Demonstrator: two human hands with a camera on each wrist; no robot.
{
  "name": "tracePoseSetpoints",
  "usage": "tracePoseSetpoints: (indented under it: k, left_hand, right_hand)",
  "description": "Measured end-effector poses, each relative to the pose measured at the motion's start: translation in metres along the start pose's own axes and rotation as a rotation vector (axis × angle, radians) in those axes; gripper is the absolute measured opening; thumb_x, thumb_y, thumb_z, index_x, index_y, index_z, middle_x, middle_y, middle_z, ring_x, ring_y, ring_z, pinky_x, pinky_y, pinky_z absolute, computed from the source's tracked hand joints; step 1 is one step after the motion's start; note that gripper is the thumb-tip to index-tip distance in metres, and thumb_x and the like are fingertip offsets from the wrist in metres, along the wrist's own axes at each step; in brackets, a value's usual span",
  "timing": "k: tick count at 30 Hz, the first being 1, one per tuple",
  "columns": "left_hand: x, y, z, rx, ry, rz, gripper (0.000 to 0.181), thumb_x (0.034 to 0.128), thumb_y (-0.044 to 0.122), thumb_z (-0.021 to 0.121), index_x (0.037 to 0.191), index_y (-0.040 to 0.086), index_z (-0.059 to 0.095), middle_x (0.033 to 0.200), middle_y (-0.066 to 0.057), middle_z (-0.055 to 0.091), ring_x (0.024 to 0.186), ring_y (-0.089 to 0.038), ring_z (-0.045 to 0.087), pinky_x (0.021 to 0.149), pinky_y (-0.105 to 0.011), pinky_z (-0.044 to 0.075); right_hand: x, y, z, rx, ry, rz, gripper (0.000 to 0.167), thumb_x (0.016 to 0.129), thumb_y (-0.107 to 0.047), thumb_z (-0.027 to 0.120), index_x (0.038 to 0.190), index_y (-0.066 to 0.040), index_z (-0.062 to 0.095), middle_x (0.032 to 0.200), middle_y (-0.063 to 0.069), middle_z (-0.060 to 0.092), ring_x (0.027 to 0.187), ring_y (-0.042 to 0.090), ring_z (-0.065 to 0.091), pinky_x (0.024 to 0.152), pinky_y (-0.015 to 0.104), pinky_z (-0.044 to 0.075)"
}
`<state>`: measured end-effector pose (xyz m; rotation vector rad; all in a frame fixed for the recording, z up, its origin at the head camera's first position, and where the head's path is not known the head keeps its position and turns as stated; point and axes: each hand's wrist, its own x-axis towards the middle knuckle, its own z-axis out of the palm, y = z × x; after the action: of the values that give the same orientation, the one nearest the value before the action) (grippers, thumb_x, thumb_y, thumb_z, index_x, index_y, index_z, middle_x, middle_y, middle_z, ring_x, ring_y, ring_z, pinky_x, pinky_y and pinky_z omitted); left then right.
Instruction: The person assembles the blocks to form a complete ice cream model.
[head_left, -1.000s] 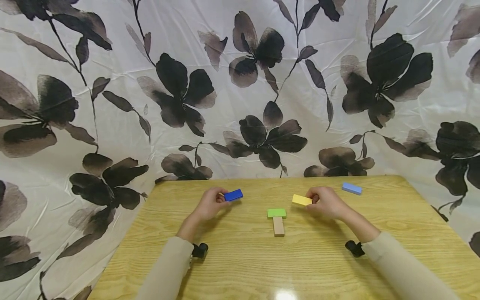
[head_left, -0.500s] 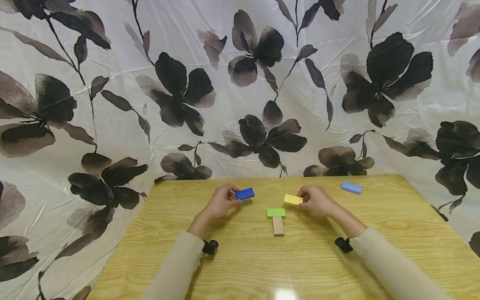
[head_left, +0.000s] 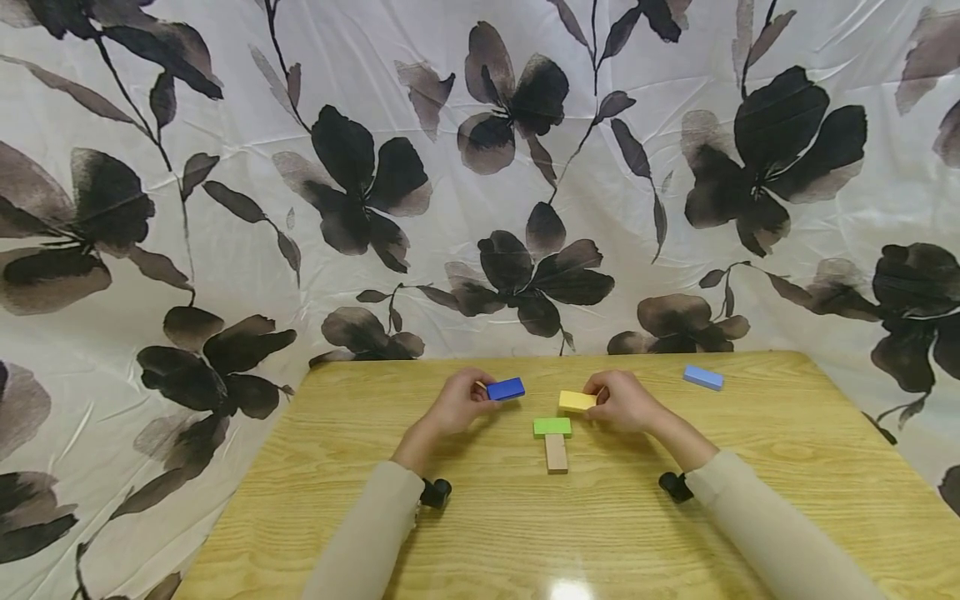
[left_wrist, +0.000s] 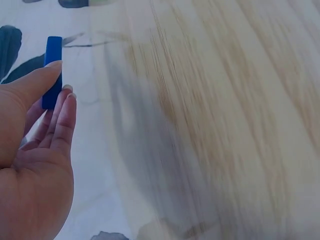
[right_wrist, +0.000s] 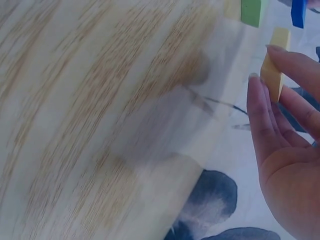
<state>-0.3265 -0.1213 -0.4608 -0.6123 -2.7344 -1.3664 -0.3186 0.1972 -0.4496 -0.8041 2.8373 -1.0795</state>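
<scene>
My left hand (head_left: pixel 460 402) pinches a dark blue block (head_left: pixel 506 389) between thumb and fingers; the left wrist view shows the thumb on the face of the blue block (left_wrist: pixel 53 75). My right hand (head_left: pixel 624 402) pinches a yellow block (head_left: pixel 577 402) by its right end, as the right wrist view also shows for the yellow block (right_wrist: pixel 275 67). Between and below the hands, a green block (head_left: pixel 552 427) lies crosswise at the far end of a plain wooden block (head_left: pixel 556 454), forming a T. The yellow block is just above and right of the green one, apart from it.
A light blue block (head_left: pixel 703 377) lies near the table's far right edge. The wooden table (head_left: pixel 480 533) ends at a white cloth (head_left: pixel 442 200) with dark flowers, hanging behind it. Each wrist wears a small black camera.
Both hands have come closer together: the left moved right with the dark blue block, the right moved left with the yellow block. The green, plain wooden and light blue blocks stayed put.
</scene>
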Motion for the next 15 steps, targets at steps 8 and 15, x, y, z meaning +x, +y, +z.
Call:
tracePoseSetpoints:
  k: [8, 15]
  left_hand:
    - [0.007, 0.004, 0.01, -0.002, -0.017, 0.021, 0.028, 0.0843, -0.003, 0.081, 0.11, -0.007, 0.069, 0.098, -0.013, 0.064, 0.081, -0.015, 0.06, 0.073, -0.025, 0.053]
    - [0.015, 0.007, 0.019, -0.002, -0.028, 0.017, 0.03, 0.0854, 0.0, 0.081, 0.112, -0.006, 0.069, 0.099, -0.013, 0.065, 0.083, -0.016, 0.061, 0.075, -0.027, 0.054]
  right_hand:
    - [0.005, 0.0, 0.004, -0.03, -0.002, -0.026, 0.024, 0.079, -0.003, 0.085, 0.099, 0.002, 0.074, 0.081, 0.006, 0.069, 0.072, 0.012, 0.06, 0.067, 0.03, 0.05]
    - [0.009, -0.001, 0.003, -0.04, 0.002, -0.046, 0.027, 0.079, -0.003, 0.085, 0.102, 0.004, 0.075, 0.087, 0.008, 0.07, 0.074, 0.013, 0.061, 0.068, 0.03, 0.051]
